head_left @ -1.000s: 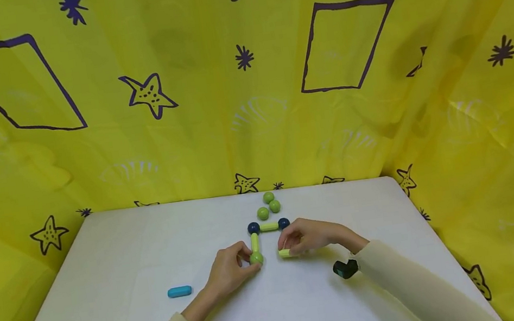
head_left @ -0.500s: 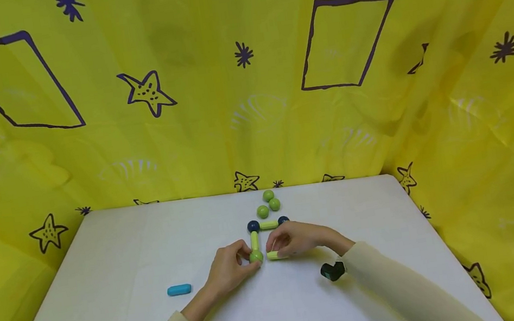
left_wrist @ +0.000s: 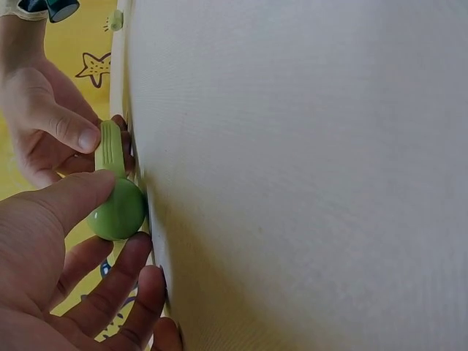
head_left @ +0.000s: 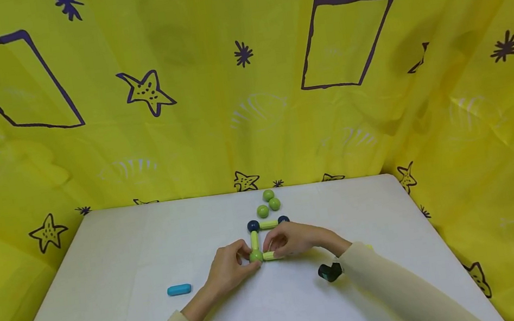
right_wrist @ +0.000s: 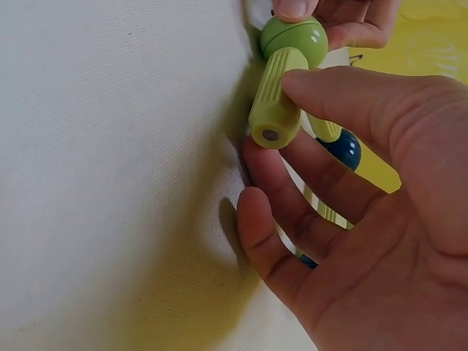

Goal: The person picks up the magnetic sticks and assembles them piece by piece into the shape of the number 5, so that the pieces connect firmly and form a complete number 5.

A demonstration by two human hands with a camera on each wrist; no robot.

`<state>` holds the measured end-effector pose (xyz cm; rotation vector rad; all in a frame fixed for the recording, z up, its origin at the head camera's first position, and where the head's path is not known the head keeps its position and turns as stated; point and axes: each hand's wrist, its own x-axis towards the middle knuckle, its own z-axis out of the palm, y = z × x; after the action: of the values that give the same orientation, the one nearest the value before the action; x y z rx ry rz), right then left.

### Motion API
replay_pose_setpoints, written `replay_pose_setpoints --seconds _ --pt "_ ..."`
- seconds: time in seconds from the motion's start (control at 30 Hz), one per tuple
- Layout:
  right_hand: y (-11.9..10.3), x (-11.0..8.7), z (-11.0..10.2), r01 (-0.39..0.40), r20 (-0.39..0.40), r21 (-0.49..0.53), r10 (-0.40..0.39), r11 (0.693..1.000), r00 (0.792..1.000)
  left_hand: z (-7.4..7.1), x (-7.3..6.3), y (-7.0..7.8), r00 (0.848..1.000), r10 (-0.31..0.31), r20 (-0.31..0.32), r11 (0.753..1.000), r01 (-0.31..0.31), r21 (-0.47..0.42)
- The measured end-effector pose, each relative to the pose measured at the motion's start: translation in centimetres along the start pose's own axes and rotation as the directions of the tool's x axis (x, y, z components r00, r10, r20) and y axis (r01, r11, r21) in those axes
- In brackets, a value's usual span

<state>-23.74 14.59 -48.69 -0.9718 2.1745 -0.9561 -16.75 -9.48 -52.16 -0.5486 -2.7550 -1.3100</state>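
My left hand [head_left: 230, 267] pinches a green ball [head_left: 256, 257] between thumb and fingers at the near end of a pale green ribbed rod [head_left: 254, 240]. That rod leads to a dark blue ball [head_left: 253, 226], joined by a second rod [head_left: 269, 224] to another dark blue ball [head_left: 283, 219], partly behind my right hand [head_left: 292, 238]. My right hand pinches a third pale green rod [right_wrist: 276, 95] with thumb and fingers. Its far end meets the green ball [right_wrist: 294, 40] in the right wrist view; a round metal disc shows in its near end.
Three loose green balls [head_left: 270, 204] lie behind the joined pieces. A blue rod [head_left: 179, 290] lies left of my left hand on the white table [head_left: 117, 257]. Another pale green piece [head_left: 369, 247] shows beside the right sleeve. A yellow patterned curtain [head_left: 209, 134] surrounds the table.
My right hand has moved left with its rod, bringing the rod's end from apart to against the green ball. My left hand has stayed on the ball.
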Motion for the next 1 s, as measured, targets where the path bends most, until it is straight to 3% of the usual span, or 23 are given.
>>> replay_pose_setpoints --seconds 0.57,1.0 --pt "0.0 -0.1 0.1 0.016 -0.021 -0.025 -0.017 1.0 1.0 0.0 0.0 0.0 0.999 0.036 -0.021 0.999 -0.036 -0.01" --pt "-0.8 -1.2 -1.5 -0.033 -0.003 0.004 0.033 0.999 0.999 0.2 -0.1 0.1 1.0 -0.006 -0.001 1.0 0.006 0.009"
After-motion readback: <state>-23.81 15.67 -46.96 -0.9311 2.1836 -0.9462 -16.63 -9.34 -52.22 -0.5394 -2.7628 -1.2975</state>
